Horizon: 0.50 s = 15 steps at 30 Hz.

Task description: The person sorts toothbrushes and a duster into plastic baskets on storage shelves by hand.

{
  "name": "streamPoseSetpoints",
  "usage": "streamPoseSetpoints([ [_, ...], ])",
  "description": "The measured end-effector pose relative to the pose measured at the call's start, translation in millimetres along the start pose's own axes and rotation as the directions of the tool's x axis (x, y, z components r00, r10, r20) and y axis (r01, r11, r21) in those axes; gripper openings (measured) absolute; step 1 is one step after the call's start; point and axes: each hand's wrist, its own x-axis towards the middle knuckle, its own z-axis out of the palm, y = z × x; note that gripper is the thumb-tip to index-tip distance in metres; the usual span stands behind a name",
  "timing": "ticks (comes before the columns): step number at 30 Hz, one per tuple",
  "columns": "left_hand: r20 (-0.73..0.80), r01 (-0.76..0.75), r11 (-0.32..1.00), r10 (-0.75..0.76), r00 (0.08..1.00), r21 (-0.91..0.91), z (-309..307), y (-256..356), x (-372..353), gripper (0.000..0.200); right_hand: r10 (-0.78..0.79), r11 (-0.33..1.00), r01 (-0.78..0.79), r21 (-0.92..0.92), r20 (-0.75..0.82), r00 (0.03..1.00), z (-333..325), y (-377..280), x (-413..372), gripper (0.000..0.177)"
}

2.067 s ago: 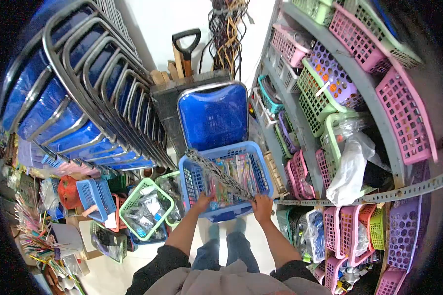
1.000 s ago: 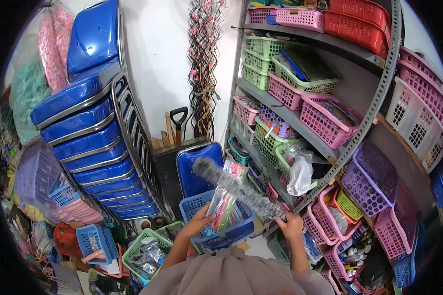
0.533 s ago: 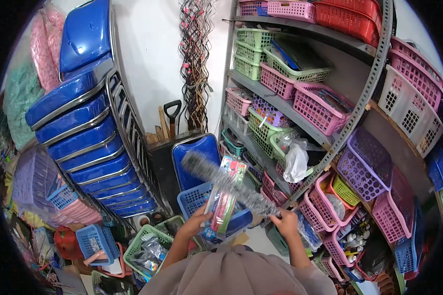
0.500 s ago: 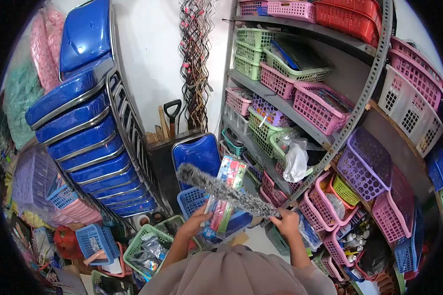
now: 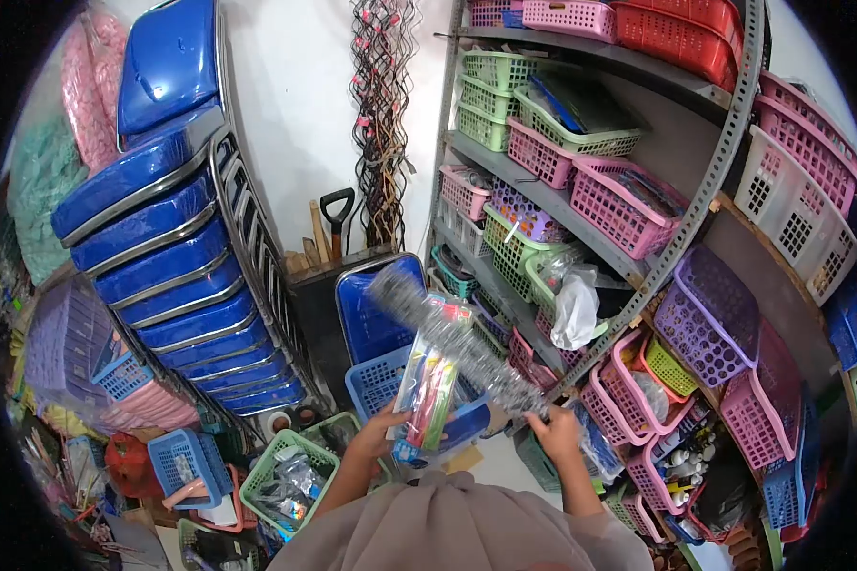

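Note:
My right hand [image 5: 555,433] grips the end of a fluffy grey duster [image 5: 471,352], which slants up and left, its far end blurred by motion. In my left hand [image 5: 375,434] is a flat clear-plastic pack [image 5: 428,404] with long red, pink and green pieces inside, held upright by its lower left edge. The duster crosses in front of the pack's upper part. Behind the pack stands a blue plastic basket [image 5: 368,383], in front of a blue-backed chair [image 5: 352,319].
Stacked blue chairs [image 5: 176,276] rise on the left. A metal shelf [image 5: 514,176] with pink and green baskets stands to the right, purple and pink baskets [image 5: 705,305] beyond it. A green basket [image 5: 290,447] of wrapped items sits low on the left.
The far end of the duster has swung upward and right, so it slants more steeply across the pack. My left hand keeps its hold on the pack, which is slightly tilted.

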Motion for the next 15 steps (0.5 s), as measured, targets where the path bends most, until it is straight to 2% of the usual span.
streamPoseSetpoints([
  [2,0.020,0.004,0.999,-0.003,1.000,-0.046,1,4,-2,0.070,-0.324,0.937,0.329,0.117,-0.056,0.944,0,0,0,0.047],
  [4,0.014,0.010,1.000,-0.010,1.000,0.013,-1,7,-3,0.068,-0.313,0.934,0.324,0.147,-0.092,0.945,2,1,5,0.045],
  [5,0.017,0.010,1.000,-0.011,1.000,0.013,0,7,-3,0.068,-0.121,0.988,0.120,0.099,-0.004,0.993,1,-2,8,0.044],
  [6,0.015,-0.009,1.000,0.009,1.000,0.004,3,6,-4,0.066,0.082,0.996,-0.085,0.031,0.072,0.994,-1,-5,9,0.043],
  [8,0.016,-0.031,1.000,0.031,0.999,-0.003,-6,4,-4,0.064,0.030,0.998,-0.033,0.060,0.050,0.998,0,-5,7,0.045],
  [9,-0.046,0.024,0.998,-0.027,0.999,-0.060,-15,2,-4,0.063,-0.190,0.977,0.188,0.099,0.007,0.982,3,-1,6,0.045],
  [10,-0.104,0.076,0.990,-0.088,0.991,-0.119,-23,0,-5,0.061,-0.398,0.907,0.400,0.129,-0.043,0.916,4,1,6,0.045],
  [11,-0.105,0.077,0.990,-0.090,0.990,-0.121,-29,-4,-5,0.061,-0.438,0.890,0.445,0.096,-0.085,0.895,2,4,8,0.045],
  [12,-0.169,0.037,0.998,-0.045,0.985,-0.053,-21,-3,-5,0.058,-0.433,0.893,0.440,0.096,-0.084,0.897,-4,0,10,0.045],
  [13,-0.227,0.005,1.000,-0.001,0.974,0.019,-16,-2,-3,0.056,-0.289,0.954,0.293,0.064,-0.061,0.955,-8,-6,12,0.046],
  [14,-0.222,0.019,1.000,-0.014,0.975,0.020,-13,-3,-1,0.056,-0.133,0.991,0.135,0.028,-0.044,0.990,-11,-11,13,0.046],
  [15,-0.242,-0.018,0.996,-0.004,0.970,-0.088,-11,-5,2,0.055,-0.058,0.998,0.059,0.005,-0.030,0.998,-10,-15,13,0.047],
])
